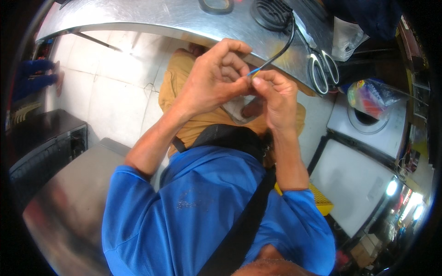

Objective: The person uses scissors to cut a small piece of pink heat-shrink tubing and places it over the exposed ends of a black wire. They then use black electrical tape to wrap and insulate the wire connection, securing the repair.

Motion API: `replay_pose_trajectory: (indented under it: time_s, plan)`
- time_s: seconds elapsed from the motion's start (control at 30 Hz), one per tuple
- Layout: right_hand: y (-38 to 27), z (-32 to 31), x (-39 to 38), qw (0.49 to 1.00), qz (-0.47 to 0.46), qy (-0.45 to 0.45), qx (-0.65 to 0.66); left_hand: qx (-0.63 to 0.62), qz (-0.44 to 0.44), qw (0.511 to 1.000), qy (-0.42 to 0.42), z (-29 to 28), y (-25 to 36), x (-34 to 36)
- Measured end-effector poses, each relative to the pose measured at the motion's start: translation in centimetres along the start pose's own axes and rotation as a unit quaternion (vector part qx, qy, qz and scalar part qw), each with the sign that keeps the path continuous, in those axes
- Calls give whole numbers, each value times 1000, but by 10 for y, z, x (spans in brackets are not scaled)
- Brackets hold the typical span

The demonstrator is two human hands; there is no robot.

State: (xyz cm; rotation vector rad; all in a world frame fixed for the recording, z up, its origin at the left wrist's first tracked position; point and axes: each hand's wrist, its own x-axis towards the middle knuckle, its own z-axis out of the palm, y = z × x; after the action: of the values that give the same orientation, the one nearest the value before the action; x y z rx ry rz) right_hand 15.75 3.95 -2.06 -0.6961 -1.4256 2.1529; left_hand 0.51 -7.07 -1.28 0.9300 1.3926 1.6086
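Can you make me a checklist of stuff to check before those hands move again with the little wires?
1. Grip on the wires: ok. The left hand and right hand meet at the thin blue and yellow wires.
2. Slack: ok. The black cable curves down to the hands and doesn't look tight.
3. Scissors close by: ok. They lie at the right, by the edge of the metal table.
4. Wire tips bare: cannot tell. Fingers hide them.
5. Cable's other end unplugged: cannot tell. No plug can be made out.
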Motion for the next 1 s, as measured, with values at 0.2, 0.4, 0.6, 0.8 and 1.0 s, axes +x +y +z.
replay_pose_trajectory:
  time_s: [0.2, 0.4, 0.6, 0.8, 1.0]
  plan:
    - [0, 0, 1, 1000, -4, 0, -10, 53, -8, 999, 11, 3, 8, -1]
    - [-3, 5, 1, 998, -11, 9, -67, 46, -7, 998, 35, 4, 3, -1]
    - [-1, 3, 1, 998, -43, 6, -53, 24, 32, 999, -9, 3, 2, -2]
    - [0, 1, 2, 1000, -23, -4, -7, 52, 53, 997, -34, 0, 5, -1]
    - [-3, -1, 1, 1000, -14, -13, 4, -16, 24, 999, -34, -1, 3, 1]
